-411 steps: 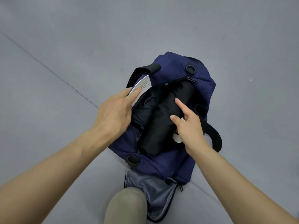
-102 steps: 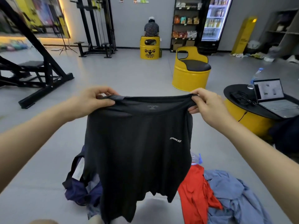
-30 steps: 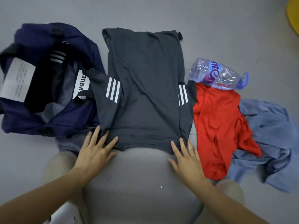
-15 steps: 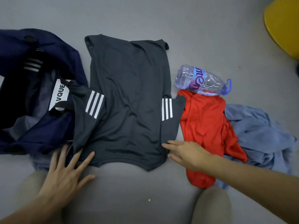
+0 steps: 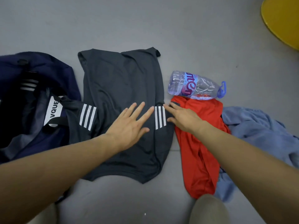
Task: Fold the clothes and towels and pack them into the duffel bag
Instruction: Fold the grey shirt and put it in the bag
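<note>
Duffel bag [image 5: 48, 65], cut off at left, lies partly under T-shirt sleeve [image 5: 76, 117].

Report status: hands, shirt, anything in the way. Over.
Left hand flat on dark grey striped-sleeve T-shirt. Right hand open at one striped sleeve. Shirt spread on floor, unfolded. Other sleeve overlaps navy duffel bag; red garment crowds right side.

One wide-angle view, worn on the person's head, looks steeply down at the grey floor [image 5: 145, 21] from close above. The dark shirt [image 5: 119, 81] lies mid-frame. The frame's left edge crops the duffel bag [image 5: 48, 70] to the shirt's left. The left hand [image 5: 129, 125] and right hand [image 5: 182, 118] reach the shirt from the frame's bottom edge.
</note>
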`<state>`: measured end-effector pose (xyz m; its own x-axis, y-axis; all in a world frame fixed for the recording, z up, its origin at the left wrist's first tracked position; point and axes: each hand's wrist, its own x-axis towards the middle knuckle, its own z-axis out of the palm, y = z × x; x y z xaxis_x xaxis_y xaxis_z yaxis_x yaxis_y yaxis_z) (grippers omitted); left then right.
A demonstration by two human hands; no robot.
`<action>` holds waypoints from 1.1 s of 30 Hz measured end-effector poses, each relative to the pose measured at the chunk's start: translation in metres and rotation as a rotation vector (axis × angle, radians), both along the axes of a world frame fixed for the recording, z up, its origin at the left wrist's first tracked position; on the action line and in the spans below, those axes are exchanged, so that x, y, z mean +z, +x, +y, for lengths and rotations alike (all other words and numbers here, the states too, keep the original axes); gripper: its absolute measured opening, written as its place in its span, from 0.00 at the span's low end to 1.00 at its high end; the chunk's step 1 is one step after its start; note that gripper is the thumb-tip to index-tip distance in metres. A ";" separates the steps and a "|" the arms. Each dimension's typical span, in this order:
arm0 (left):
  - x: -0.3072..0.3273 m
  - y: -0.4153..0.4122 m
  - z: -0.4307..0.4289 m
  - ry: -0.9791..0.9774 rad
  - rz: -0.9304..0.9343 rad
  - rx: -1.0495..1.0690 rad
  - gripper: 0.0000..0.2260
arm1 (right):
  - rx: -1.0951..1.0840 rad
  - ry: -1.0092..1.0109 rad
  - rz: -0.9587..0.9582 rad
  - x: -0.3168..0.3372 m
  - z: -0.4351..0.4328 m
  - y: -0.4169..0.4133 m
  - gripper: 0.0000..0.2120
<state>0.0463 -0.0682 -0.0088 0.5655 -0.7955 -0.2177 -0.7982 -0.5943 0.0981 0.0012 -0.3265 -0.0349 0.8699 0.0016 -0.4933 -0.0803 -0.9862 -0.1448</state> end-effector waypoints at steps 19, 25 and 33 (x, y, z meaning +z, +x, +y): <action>-0.049 0.008 -0.095 -0.374 0.217 0.413 0.07 | -0.201 0.154 -0.256 -0.023 -0.037 -0.025 0.20; -0.021 -0.038 -0.056 -0.590 0.395 0.721 0.05 | -0.300 0.275 -0.270 -0.010 -0.018 -0.006 0.11; -0.027 -0.044 0.011 -0.746 0.401 0.960 0.05 | -0.402 0.360 -0.318 -0.004 0.041 0.041 0.05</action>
